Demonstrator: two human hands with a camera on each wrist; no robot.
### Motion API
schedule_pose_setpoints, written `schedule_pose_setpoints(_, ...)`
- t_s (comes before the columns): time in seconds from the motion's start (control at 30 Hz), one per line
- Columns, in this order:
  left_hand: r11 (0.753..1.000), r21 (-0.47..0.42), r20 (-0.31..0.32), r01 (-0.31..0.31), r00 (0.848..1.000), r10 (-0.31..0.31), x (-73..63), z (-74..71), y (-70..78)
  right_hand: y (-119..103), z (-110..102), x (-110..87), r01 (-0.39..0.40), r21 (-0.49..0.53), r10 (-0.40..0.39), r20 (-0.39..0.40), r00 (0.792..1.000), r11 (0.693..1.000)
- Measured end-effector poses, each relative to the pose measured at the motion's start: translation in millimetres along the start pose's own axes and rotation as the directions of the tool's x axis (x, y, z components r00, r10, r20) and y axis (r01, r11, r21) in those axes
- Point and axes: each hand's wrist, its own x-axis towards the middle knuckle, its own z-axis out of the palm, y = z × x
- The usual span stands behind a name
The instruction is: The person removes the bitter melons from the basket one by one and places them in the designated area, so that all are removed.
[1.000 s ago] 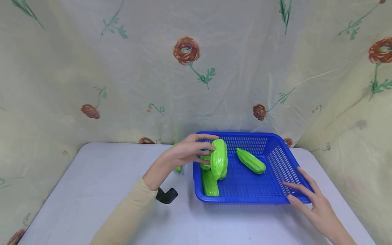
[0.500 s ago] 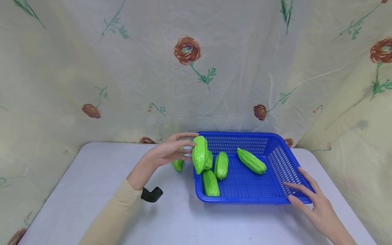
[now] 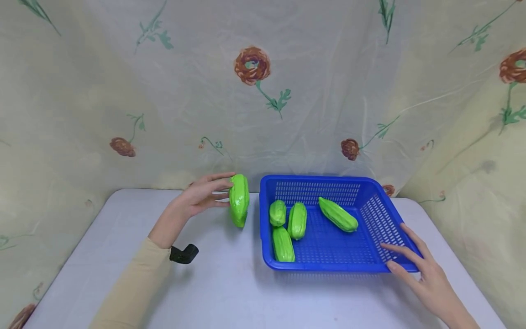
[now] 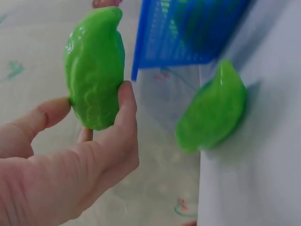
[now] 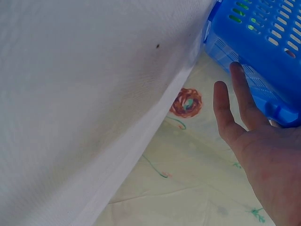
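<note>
My left hand (image 3: 203, 196) holds a bright green, bumpy bitter melon (image 3: 239, 194) above the table, left of the blue basket. In the left wrist view, the thumb and fingers pinch this bitter melon (image 4: 96, 70) near its lower end. A second bitter melon (image 4: 214, 110) lies on the table; in the head view it is mostly hidden behind the held one. My right hand (image 3: 429, 278) rests at the near right corner of the basket (image 3: 328, 267), its fingers fairly straight over the rim. Several bitter melons lie inside, including one (image 3: 338, 214) apart from the left-side group (image 3: 297, 221).
A white-covered table (image 3: 222, 292) bears everything. Behind it hangs a flowered curtain (image 3: 185, 91), close to the basket's far side. A black wrist-camera mount (image 3: 183, 253) sticks out from my left wrist. The basket's walls stand well above its floor.
My left hand has carried the bitter melon leftward out over the basket's left rim, to above the table. The right hand and the basket have stayed put.
</note>
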Motion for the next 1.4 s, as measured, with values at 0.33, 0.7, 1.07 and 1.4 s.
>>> schedule_pose_setpoints(0.33, 0.999, 0.045, -0.050, -0.012, 0.999, 0.014, -0.3, -23.0, -16.2, -1, -1, -0.3, 0.007, 0.004, -0.007, -0.005, 1.000, 1.000)
schedule_pose_setpoints(0.7, 0.999, 0.031, -0.150, 0.013, 0.989, -0.008, 2.5, -34.6, -34.7, -1, 1, -0.4, 0.007, 0.003, -0.007, -0.008, 1.000, 1.000)
schedule_pose_setpoints(1.07, 0.988, 0.125, -0.271, 0.088, 0.961, -0.051, 12.5, -29.9, -52.6, -2, -1, -0.6, -0.001, 0.004, 0.001, -0.009, 1.000, 1.000)
schedule_pose_setpoints(1.4, 0.976, 0.210, -0.276, 0.061, 0.961, -0.001, 18.1, -26.6, -58.3, -2, -1, -0.8, 0.019, 0.006, -0.019, -0.025, 1.000, 1.000)
